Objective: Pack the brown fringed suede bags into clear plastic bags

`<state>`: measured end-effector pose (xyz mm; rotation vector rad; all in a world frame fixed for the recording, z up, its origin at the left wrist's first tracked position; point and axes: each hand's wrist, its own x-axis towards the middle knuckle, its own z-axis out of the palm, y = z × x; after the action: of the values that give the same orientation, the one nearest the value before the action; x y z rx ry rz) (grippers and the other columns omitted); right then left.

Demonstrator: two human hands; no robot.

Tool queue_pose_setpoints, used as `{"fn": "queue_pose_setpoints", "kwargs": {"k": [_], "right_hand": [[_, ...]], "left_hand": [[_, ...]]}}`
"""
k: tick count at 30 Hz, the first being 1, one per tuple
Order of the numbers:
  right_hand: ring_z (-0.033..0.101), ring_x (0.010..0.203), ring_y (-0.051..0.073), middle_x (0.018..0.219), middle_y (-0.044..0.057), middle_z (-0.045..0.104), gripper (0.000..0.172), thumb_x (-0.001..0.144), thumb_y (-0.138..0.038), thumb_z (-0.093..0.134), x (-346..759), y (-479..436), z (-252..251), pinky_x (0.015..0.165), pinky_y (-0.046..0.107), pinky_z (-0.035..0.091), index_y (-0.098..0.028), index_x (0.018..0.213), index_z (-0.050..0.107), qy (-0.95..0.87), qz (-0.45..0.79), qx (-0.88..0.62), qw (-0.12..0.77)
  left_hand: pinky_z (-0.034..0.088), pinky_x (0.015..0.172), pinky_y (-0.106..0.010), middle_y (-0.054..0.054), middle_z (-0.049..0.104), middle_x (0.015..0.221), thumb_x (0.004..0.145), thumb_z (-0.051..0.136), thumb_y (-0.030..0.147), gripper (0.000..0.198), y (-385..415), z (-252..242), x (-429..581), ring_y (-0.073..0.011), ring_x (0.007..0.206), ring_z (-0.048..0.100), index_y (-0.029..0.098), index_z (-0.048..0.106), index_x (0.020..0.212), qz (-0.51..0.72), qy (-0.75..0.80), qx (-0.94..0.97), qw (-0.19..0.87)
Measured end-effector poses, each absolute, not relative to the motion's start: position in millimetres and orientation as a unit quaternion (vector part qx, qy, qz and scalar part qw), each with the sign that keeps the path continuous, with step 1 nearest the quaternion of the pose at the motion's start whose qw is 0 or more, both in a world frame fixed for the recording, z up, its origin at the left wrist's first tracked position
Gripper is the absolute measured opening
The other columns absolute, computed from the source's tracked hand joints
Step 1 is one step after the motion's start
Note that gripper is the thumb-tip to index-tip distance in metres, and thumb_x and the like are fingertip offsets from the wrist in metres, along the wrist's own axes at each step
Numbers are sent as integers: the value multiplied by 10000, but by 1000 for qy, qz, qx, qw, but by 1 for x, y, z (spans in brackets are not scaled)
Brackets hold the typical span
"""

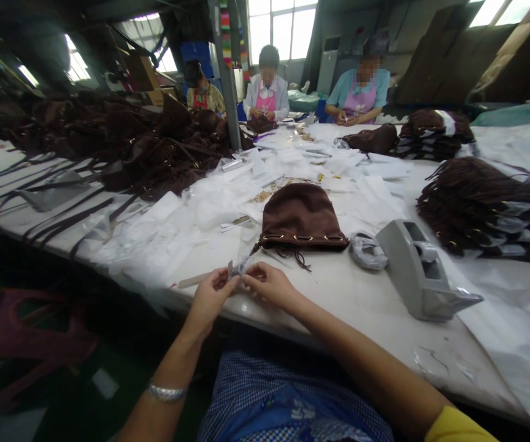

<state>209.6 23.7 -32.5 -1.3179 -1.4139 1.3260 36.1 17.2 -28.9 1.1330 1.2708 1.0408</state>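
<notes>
A brown drawstring bag (298,215) lies on the table with its row of gold eyelets towards me and a dark cord hanging from that edge. Just left of its near corner, my left hand (213,293) and my right hand (270,285) meet, fingertips closed in a pinch. Between them is a small piece of greyish, clear plastic wrap (239,266). A dark strap end runs from the bag's corner to this piece; the fingers partly hide where the two join. Beside my left hand lies a flat tan strip (192,280).
Right of the bag are a tape roll (368,252) and a grey tape dispenser (412,270). Stacked brown bags (486,209) lie beyond it. A big heap of brown bags (154,141) fills the left side. White paper sheets (265,162) cover the middle. Several people work across the table.
</notes>
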Motion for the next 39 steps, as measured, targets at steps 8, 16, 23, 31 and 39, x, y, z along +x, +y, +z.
{"fn": "queue_pose_setpoints", "kwargs": {"k": [8,16,23,31,39], "right_hand": [[509,473,83,570,-19,607,214,798,-361,720,208,26,-20,447,183,370,-159,783,650,-504,605,-523,326],[596,679,119,897,23,695,92,862,-237,600,213,30,-21,665,245,456,-191,911,662,-645,363,-522,424],[617,633,118,791,12,683,164,918,-350,577,211,29,-21,644,243,482,-200,900,641,-653,407,-473,429],[631,571,153,727,66,688,439,803,-588,665,200,23,-19,471,260,537,-151,802,627,-451,679,-470,339],[586,593,135,644,-13,665,111,795,-210,619,203,26,-26,559,229,403,-197,825,725,-629,453,-530,344]], "left_hand": [[515,765,-271,-66,724,939,639,829,366,505,18,-24,35,-187,852,667,137,671,1060,447,533,447,562],[526,716,-256,-58,728,905,636,848,359,488,22,-17,31,-149,754,665,139,670,1033,436,514,401,621],[551,759,-269,-71,727,987,660,847,315,388,29,-10,21,-158,813,680,152,694,977,411,494,339,687],[545,803,-271,-57,724,947,675,840,309,366,29,-10,24,-156,827,683,145,676,958,402,491,365,682],[565,789,-237,-50,717,965,743,787,236,269,34,-14,15,-136,816,682,168,684,982,385,475,302,731]]}}
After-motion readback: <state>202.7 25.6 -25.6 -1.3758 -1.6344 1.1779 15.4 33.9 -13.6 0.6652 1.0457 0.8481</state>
